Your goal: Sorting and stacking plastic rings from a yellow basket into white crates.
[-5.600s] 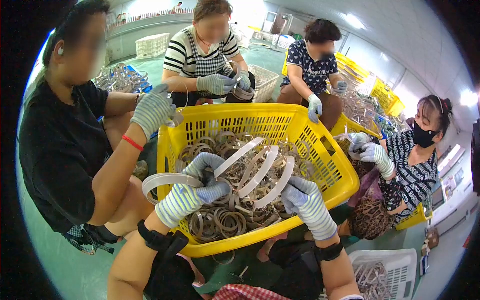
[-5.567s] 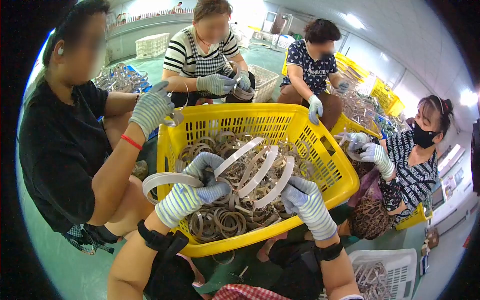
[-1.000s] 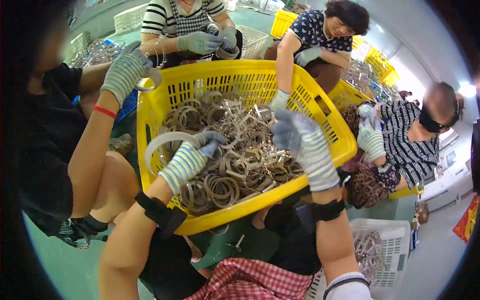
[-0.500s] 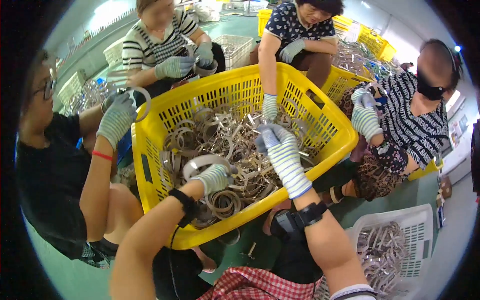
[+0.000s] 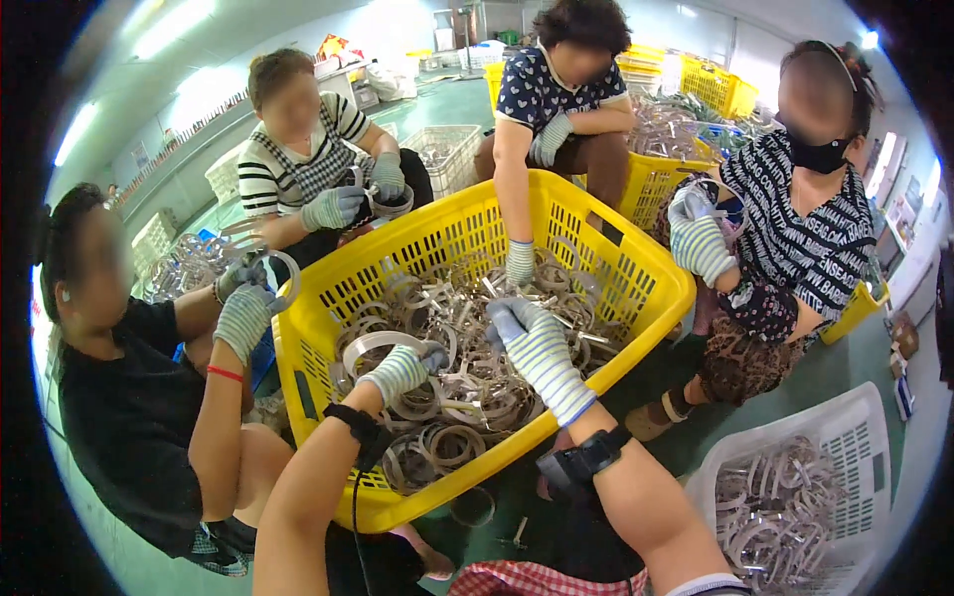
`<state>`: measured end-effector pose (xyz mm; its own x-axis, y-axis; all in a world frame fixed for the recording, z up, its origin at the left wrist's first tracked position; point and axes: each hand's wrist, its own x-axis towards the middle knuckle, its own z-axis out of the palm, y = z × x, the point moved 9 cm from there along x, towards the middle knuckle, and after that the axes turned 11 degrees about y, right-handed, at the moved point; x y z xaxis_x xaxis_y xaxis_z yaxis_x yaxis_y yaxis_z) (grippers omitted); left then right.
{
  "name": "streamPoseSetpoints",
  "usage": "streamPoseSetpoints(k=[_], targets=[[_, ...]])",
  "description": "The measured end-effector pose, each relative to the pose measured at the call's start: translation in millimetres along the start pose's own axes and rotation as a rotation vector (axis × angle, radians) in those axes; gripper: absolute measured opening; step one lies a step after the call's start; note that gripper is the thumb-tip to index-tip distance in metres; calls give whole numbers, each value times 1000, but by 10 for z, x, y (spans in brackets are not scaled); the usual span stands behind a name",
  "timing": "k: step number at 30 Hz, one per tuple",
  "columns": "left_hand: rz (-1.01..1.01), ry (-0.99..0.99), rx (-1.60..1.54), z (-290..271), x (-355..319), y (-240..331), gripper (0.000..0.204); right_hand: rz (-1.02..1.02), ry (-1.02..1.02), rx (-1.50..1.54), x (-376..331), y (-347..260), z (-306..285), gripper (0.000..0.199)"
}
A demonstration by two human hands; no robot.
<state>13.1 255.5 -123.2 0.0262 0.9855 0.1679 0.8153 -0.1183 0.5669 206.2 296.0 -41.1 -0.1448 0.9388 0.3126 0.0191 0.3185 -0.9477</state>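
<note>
A large yellow basket point(image 5: 656, 298) holds a heap of metal band rings point(image 5: 467, 397). My left hand point(image 5: 399, 370), in a striped knit glove, grips one silver ring point(image 5: 366, 346) just above the heap at the basket's left side. My right hand point(image 5: 537, 348), gloved the same way, hovers over the middle of the heap with fingers curled down toward the rings; nothing shows in it. Black straps sit on both my wrists.
Several other gloved people sit around the basket: one at the left point(image 5: 119, 397) holding a ring, two at the back, one at the right point(image 5: 795, 228). A white basket point(image 5: 845, 437) with rings stands at lower right. More yellow baskets are behind.
My view swung and dropped closer to the basket. My left hand carried its ring down into the basket's left side. My right hand moved over the middle of the heap.
</note>
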Motion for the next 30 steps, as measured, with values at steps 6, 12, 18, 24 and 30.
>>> streamPoseSetpoints(k=[6,12,18,24,30], targets=[[47,187,17,-419,-267,252,21,22,-60,-47,-12,-2,82,26],[137,332,79,-504,-461,602,18,-56,-277,-456,-139,-50,143,31],[-42,156,-113,-304,-486,510,21,5,-671,-675,-385,331,487,37],[61,220,-118,-424,-527,788,21,-38,-539,-595,-226,339,580,40],[38,461,-145,-733,-548,670,22,227,-161,86,-152,-290,266,26]])
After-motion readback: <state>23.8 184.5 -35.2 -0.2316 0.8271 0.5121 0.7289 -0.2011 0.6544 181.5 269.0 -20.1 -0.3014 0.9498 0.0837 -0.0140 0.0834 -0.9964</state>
